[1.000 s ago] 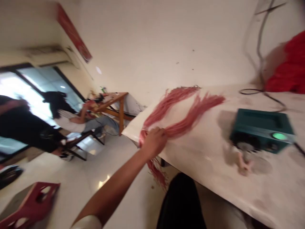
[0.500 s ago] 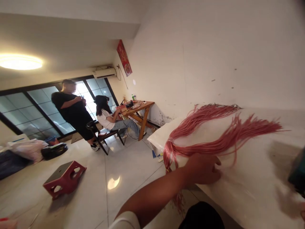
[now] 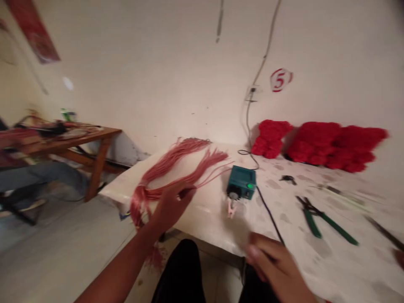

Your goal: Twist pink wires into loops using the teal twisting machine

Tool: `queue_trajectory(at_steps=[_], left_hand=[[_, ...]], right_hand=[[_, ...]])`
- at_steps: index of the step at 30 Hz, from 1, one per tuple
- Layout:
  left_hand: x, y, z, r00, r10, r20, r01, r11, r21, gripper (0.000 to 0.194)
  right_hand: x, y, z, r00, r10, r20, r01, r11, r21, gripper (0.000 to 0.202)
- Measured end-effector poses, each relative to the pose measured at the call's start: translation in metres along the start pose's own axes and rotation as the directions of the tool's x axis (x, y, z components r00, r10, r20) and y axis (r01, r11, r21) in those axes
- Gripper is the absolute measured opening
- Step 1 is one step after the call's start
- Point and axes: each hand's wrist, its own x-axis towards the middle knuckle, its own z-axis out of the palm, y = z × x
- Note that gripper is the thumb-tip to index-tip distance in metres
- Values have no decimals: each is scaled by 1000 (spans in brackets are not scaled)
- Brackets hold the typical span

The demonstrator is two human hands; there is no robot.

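A long bundle of thin pink cords (image 3: 186, 176) lies on the table, tied near its left end, with part hanging over the edge. My left hand (image 3: 175, 204) rests at the bundle's near side, fingers closed around a few cords whose loose ends stick out to the right. My right hand (image 3: 277, 263) is raised over the table's front edge, fingers curled and thumb pressed in; motion blur hides what it holds, if anything. Between and beyond my hands stands a small teal machine (image 3: 242, 181) with a green button, a pale pink clip (image 3: 232, 209) at its front.
Green-handled pliers (image 3: 315, 219) lie on the right of the white-covered table (image 3: 202, 216). Red fluffy bundles (image 3: 315, 141) sit against the wall. A dark cord (image 3: 269, 214) runs from the machine over the front edge. At left, a person's leg (image 3: 59, 176) shows by a wooden table (image 3: 104, 158).
My view has swung right, bringing the teal machine, pliers and red bundles into sight. My right hand has come into view. My left hand stays beside the pink cords, now with a few drawn out.
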Motion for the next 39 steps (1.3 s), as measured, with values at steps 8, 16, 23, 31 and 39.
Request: queue_trajectory(at_steps=[8,16,23,31,39], left_hand=[[-59,10,-22,998,22,55,-26,998,66,19],[-72,20,-22,958,26,287,11,992,-128,18],[-53,53,-1,978,-128,167,175,937,-303,20],[-61,78,-1,968,-155,199,224,891,-396,17],[-93,82,-17,986,-41,161,101,916,-389,13]], right_hand=[[101,-37,35,995,68,-72,-12,804,595,64],[70,-25,64,1000,12,13,-17,866,500,54],[6,-12,120,979,52,198,-136,888,440,62],[-15,-17,124,972,35,234,-121,924,363,49],[-26,-47,50,986,-156,-59,158,987,37,15]])
